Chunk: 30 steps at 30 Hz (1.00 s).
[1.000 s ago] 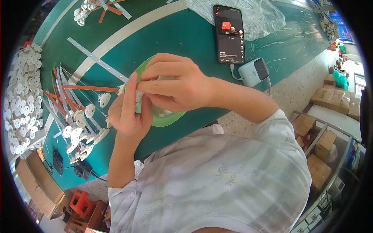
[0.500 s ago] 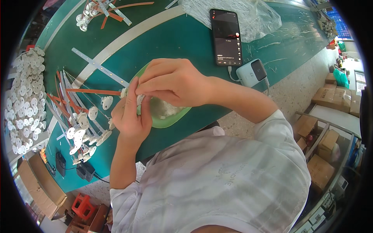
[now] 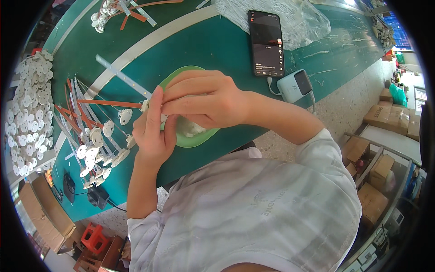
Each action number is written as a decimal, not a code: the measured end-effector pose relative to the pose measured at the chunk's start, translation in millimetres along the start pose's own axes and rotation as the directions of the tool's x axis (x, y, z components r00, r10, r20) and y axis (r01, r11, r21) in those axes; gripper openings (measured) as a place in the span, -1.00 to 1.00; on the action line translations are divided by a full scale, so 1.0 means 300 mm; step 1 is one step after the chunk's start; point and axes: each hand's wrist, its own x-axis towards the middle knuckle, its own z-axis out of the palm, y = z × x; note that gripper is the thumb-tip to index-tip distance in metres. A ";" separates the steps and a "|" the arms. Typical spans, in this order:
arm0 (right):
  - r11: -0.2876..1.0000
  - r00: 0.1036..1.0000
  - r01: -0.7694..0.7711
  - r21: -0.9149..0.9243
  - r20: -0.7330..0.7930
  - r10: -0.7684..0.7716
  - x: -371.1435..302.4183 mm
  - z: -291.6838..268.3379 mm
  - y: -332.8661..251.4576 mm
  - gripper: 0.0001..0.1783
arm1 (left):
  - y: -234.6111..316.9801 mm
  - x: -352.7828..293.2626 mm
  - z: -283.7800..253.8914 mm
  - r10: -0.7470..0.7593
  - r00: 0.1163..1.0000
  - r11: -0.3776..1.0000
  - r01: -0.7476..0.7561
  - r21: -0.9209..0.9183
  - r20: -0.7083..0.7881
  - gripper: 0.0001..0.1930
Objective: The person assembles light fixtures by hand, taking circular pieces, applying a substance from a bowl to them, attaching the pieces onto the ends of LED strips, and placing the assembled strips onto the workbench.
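A: The far end of the pale strip [image 3: 122,75] has swung a little rightward since the earlier frame; both hands stay together at its near end.

B: How many of each thing?

A: One pale strip; one orange strip [image 3: 108,104] ending beside the left hand; one green bowl [image 3: 186,143] beneath the right hand; one phone [image 3: 266,43] and one power bank [image 3: 292,87] on the worktop [image 3: 208,47]; two black adapters [image 3: 97,196]; the white discs [image 3: 29,113] heaped at left overlap too much to count.

B: And the fingers?

A: The left hand [image 3: 152,131] grasps the pale strip's near end, which disappears behind its index finger; a small white piece [image 3: 163,118] shows between that finger and the thumb; the right hand [image 3: 210,99] meets them with bent fingers; whether it grips anything, I cannot tell.
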 end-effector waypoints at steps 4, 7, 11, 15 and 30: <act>0.997 0.995 -0.083 0.012 0.060 0.082 0.005 -0.010 -0.020 -0.68 | 0.001 -0.010 0.000 -0.007 1.000 1.000 0.007 0.012 0.006 -0.33; 0.978 0.979 -0.206 0.023 0.002 0.206 0.016 -0.006 -0.031 -0.70 | 0.004 -0.011 -0.006 -0.152 0.988 0.988 0.152 -0.025 0.019 -0.35; 0.963 0.966 -0.257 -0.075 -0.059 0.253 0.007 -0.021 -0.008 -0.73 | -0.011 0.010 -0.012 -0.180 0.984 0.982 0.180 0.050 0.002 -0.46; 0.942 0.909 -0.268 -0.203 0.271 0.317 0.001 -0.041 -0.016 -0.82 | -0.026 0.011 -0.005 -0.172 0.978 0.984 0.175 0.020 -0.116 -0.60; 0.947 0.598 -0.115 -0.299 0.740 0.307 -0.027 -0.051 -0.038 -0.78 | -0.014 -0.002 -0.008 -0.400 0.916 0.860 0.368 -0.353 -0.020 -0.67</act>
